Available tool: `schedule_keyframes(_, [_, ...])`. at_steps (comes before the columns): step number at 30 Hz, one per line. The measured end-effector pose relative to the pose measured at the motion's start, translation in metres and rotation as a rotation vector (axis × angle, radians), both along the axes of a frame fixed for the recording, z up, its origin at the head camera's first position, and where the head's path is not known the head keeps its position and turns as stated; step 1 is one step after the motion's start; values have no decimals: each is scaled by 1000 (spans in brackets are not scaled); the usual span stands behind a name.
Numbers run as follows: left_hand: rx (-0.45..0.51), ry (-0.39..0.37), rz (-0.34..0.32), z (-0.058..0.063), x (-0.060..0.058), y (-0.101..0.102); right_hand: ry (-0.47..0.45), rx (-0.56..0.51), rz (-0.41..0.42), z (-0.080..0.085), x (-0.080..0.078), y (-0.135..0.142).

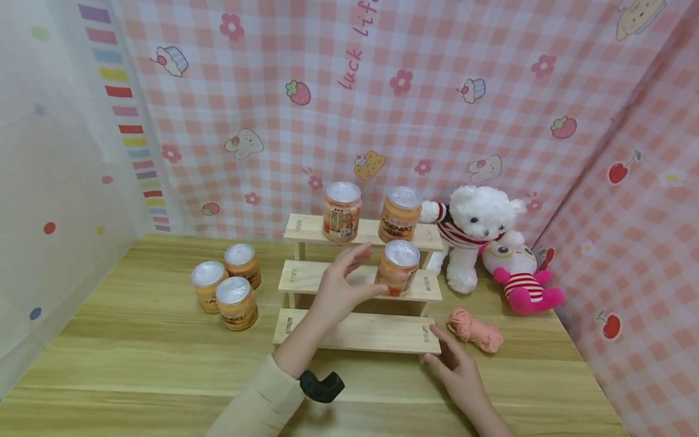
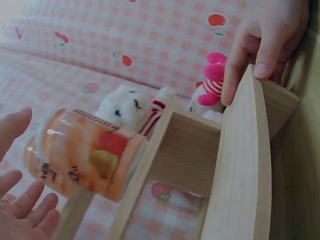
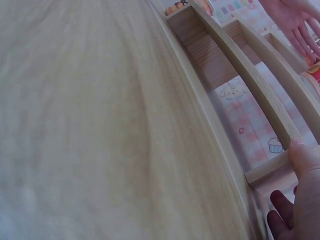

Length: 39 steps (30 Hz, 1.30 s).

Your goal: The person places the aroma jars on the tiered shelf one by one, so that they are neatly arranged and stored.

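Gingham cloth (image 1: 338,130) hangs far in the head view; your left hand (image 1: 337,288), fingers apart, is left of 1 jar (image 1: 397,272) on the wooden stand (image 1: 355,332), middle tier, right. Left wrist: those fingers spread beside it. Right wrist: your right hand (image 3: 307,192) clamps the stand's near right end.

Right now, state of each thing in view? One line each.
Wooden stand, upright
Top-step jars, upright, lids on
Middle-step jar, upright, lid on
Three jars at left, upright, lids on
Left hand, fingers extended at middle-step jar
Right hand, gripping stand's lower right end
Yarn, wound, lying down
White bear, upright
Pink doll, beside bear
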<state>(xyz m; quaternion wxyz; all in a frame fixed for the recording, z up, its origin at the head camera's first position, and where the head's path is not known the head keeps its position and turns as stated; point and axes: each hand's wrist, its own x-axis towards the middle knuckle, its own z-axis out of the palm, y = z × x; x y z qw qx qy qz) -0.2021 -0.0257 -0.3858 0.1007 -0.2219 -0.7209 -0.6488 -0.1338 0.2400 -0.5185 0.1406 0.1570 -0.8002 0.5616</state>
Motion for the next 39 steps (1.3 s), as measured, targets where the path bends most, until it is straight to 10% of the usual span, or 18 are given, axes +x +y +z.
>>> schedule_keyframes(23, [-107,10,75,6,44,-101,10,1,6,1,0,-1])
schedule_keyframes(39, [-148,-35,220,4,42,-176,4,-13,11,0,0,0])
